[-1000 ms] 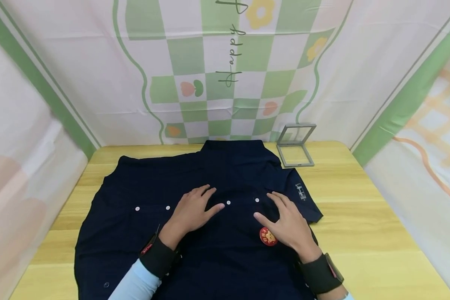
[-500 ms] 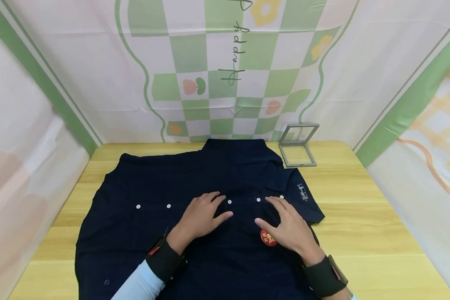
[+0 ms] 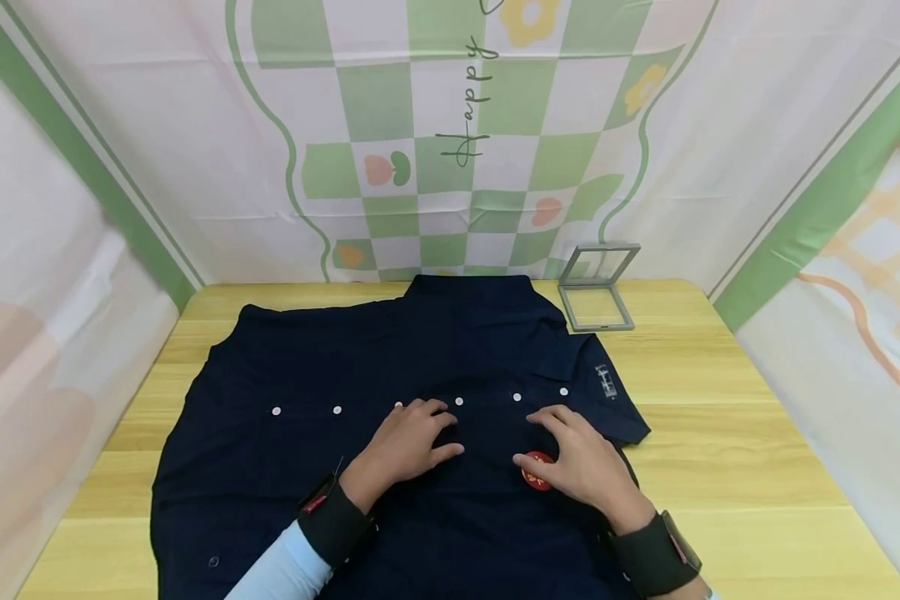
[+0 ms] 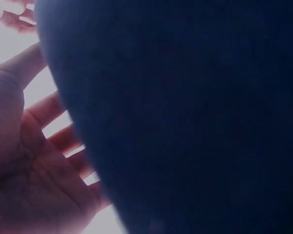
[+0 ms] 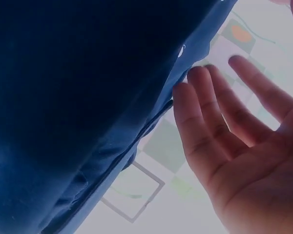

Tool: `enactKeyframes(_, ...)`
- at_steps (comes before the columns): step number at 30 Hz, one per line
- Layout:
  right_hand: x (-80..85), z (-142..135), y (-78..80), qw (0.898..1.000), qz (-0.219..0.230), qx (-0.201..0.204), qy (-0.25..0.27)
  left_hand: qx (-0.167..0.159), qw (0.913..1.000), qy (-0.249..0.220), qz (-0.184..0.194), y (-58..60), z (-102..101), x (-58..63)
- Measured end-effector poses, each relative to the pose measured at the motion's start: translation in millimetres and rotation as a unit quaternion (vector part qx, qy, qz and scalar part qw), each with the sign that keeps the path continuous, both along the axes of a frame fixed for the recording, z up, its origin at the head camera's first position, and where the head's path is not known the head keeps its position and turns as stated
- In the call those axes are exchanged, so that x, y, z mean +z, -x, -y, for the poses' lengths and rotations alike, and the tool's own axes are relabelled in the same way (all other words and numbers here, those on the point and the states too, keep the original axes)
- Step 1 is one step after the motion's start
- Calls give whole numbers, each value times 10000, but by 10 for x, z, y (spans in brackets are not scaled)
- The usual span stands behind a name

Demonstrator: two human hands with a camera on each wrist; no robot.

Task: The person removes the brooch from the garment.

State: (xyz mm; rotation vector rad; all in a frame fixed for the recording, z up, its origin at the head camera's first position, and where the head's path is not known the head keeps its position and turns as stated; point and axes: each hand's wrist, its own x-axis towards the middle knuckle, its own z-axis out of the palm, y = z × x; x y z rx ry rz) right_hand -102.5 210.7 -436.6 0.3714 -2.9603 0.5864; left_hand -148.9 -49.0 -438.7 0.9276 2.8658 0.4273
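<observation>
A navy short-sleeved shirt (image 3: 307, 358) lies spread on the wooden table, its collar at the back edge. White buttons (image 3: 459, 402) run in a row across it, and a red round badge (image 3: 537, 472) with a yellow figure sits on its right part. My left hand (image 3: 408, 442) is over the middle of the shirt, fingers relaxed beside the button row. My right hand (image 3: 581, 462) is over the right part, thumb and fingers spread, the thumb overlapping the badge. Both wrist views show loosely bent fingers at the dark cloth, with nothing gripped.
A grey hinged frame (image 3: 598, 287) with clear panes stands half-raised at the back right, just beyond the shirt's shoulder. The sleeve (image 3: 607, 387) with a pale print points right. Patterned cloth (image 3: 450, 108) hangs behind the table (image 3: 750, 467) and at both sides.
My left hand has slid right and slightly towards me, uncovering one more button. My right hand has drawn slightly nearer to me, and its thumb now overlaps the badge.
</observation>
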Motion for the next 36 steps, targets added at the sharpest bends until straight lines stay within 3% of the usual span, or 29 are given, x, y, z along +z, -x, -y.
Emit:
enactKeyframes(10, -21, -30, -10, 9990, 378, 157, -190, -132, 9998, 103, 75, -21, 9, -60)
enactKeyframes(29, -47, -64, -10, 9962, 543, 474, -488, -93, 9985, 63, 533, -28, 18, -21)
enactKeyframes(36, -48, -96, -19, 9954, 560, 657, -414, -127, 9979, 389, 496, -38, -54, 44)
